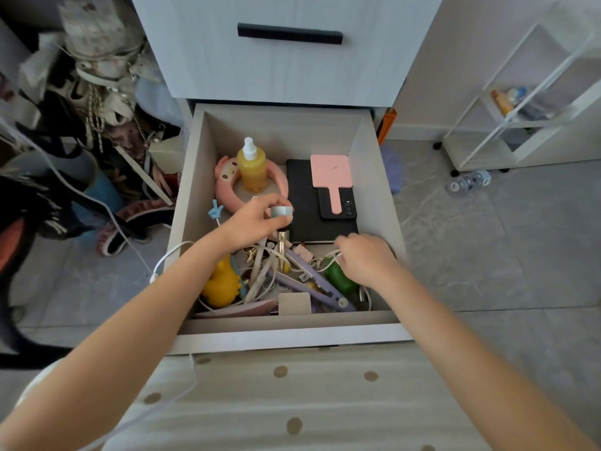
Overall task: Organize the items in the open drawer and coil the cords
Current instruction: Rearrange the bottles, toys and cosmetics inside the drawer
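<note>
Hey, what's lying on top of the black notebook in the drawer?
A black phone lies on the black notebook, and a pink hand mirror lies across both. The cover beneath them is hidden.

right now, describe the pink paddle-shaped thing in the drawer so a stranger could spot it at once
In the open drawer, at the back right, a black notebook lies flat. On it lies the pink paddle, its handle over a black phone. Flat and square, it differs from the curved pink ring around the yellow bottle to its left.
</note>
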The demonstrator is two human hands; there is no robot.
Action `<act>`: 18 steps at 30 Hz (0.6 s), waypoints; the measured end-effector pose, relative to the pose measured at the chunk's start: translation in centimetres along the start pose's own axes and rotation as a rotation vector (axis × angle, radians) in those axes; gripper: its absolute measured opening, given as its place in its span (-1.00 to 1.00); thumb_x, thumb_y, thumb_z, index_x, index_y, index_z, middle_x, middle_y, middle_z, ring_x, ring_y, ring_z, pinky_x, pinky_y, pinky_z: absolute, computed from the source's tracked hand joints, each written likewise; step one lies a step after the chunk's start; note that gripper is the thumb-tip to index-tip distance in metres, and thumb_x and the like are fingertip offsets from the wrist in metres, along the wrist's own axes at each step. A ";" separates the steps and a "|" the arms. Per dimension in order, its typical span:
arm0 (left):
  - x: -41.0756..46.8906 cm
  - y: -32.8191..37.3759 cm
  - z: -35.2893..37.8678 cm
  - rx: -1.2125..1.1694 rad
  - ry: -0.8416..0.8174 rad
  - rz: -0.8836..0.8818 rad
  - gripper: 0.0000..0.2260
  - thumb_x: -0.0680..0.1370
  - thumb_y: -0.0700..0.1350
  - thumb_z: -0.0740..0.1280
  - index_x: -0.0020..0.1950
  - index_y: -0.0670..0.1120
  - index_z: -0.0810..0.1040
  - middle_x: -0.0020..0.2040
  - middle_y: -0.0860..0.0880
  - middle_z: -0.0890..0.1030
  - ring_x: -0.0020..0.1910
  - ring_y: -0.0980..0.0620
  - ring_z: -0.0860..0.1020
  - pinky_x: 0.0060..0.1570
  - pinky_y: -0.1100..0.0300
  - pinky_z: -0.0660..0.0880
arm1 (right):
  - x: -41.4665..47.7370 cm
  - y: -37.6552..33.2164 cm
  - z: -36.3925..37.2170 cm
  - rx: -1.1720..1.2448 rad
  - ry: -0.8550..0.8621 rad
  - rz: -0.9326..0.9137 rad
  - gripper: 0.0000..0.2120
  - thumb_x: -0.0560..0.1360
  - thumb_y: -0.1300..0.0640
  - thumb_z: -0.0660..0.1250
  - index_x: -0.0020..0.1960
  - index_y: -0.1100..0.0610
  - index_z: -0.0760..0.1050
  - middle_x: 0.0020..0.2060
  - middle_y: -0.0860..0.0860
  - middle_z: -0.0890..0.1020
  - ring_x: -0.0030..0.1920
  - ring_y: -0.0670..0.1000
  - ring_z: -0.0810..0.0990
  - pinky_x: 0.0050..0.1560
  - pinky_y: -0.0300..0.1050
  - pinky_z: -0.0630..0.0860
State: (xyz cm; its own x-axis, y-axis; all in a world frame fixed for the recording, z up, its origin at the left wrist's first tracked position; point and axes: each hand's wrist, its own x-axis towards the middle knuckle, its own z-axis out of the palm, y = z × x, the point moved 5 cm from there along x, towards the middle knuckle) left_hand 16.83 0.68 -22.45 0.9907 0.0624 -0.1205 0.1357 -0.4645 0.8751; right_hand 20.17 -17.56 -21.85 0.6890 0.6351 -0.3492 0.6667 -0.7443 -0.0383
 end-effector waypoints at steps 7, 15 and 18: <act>0.1 -0.4 -0.8 0.115 0.150 0.026 -0.82 0.59 -0.06 0.25 0.14 -0.10 0.50 -0.02 -0.12 0.51 -0.14 0.11 0.52 -0.24 0.41 0.46 | -0.5 -0.1 2.3 0.022 -0.437 0.083 -0.10 0.25 -0.18 0.53 0.43 0.09 0.19 0.29 0.15 0.32 0.17 0.15 0.48 0.08 -0.02 0.48; -0.5 1.0 -3.7 -0.032 0.534 0.026 -0.84 0.62 -0.05 0.18 -0.03 -0.14 0.41 -0.25 0.01 0.42 -0.31 0.13 0.40 -0.32 0.40 0.34 | 0.8 0.3 3.1 0.173 -0.430 0.229 -0.19 0.24 -0.03 0.58 0.34 0.14 0.25 0.30 0.15 0.34 0.10 0.14 0.54 0.01 -0.06 0.53; -0.6 0.2 -4.9 -0.176 0.601 -0.051 -0.78 0.63 0.00 0.15 -0.07 -0.13 0.42 -0.16 -0.10 0.49 -0.23 0.04 0.50 -0.22 0.30 0.46 | 1.0 0.4 3.0 0.334 -0.454 0.268 -0.49 0.32 0.09 0.53 0.17 0.17 0.39 -0.01 0.08 0.56 -0.27 0.01 0.56 -0.37 -0.20 0.49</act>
State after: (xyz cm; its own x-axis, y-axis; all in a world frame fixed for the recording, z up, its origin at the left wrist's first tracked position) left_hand 16.31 4.90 -19.85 0.8037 0.5902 0.0755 0.1305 -0.2987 0.9454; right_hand 20.31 -17.85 -25.05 0.5814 0.3213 -0.7475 0.3120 -0.9365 -0.1599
